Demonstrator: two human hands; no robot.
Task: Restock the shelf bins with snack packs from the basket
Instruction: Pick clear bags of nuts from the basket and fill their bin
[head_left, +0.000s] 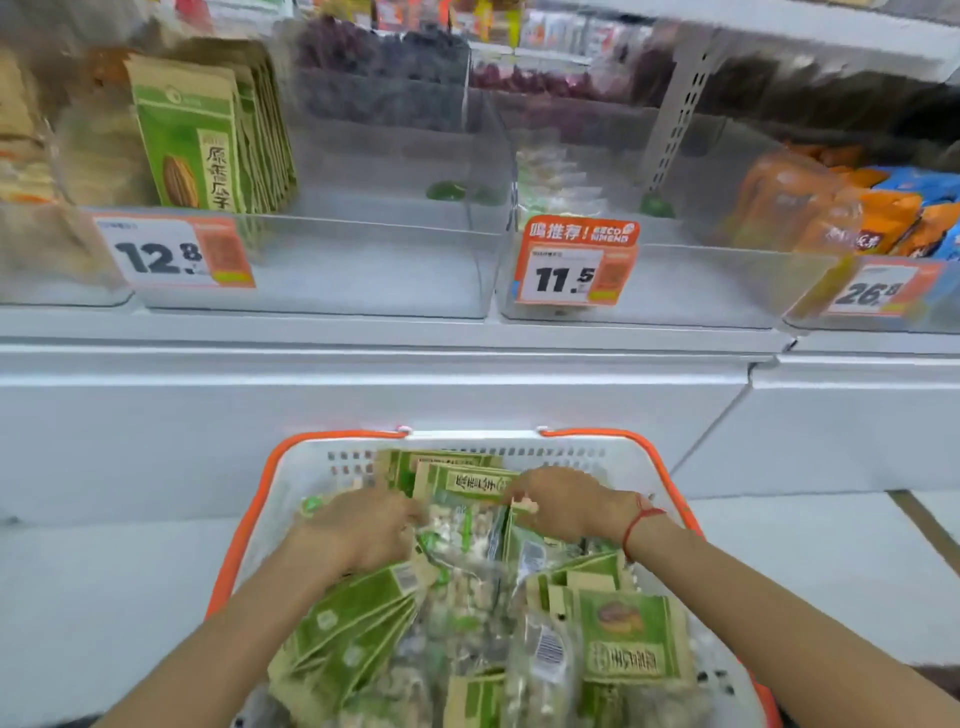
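— Both forearms reach down from the bottom edge into the basket (249, 525), right? What's in it?

— Green snack packs (626, 642) lie heaped in it, some paper-fronted with a seed picture, some clear bags of pale pieces (467, 525) in the middle. It is white with an orange rim and sits on the floor just in front of the white shelf base.

— And the hands?

— They meet over the middle of the heap. The left hand (363, 527) has its fingers curled down onto a clear bag; it seems to grip the bag's edge, though blur hides the fingertips. The right hand (558, 501), with a red string (636, 522) at the wrist, pinches the top of a pack between thumb and fingers, right beside the left.

— What about the shelf?

— Clear bins stand in a row above. The left bin (322, 265) holds a stack of green seed packs (192, 140) upright at its left side, behind a price tag reading 12.8 (174, 252); the rest of that bin is bare. The middle bin (675, 286) carries a tag reading 11.5 (574, 265) and has a few pale packets (556, 182) at the back.

— Farther right?

— Orange and blue bags (841, 208) fill the next bin, tagged 26.8 (870, 291). Dark fruit (379, 47) shows in bins on the upper shelf, too blurred to name.
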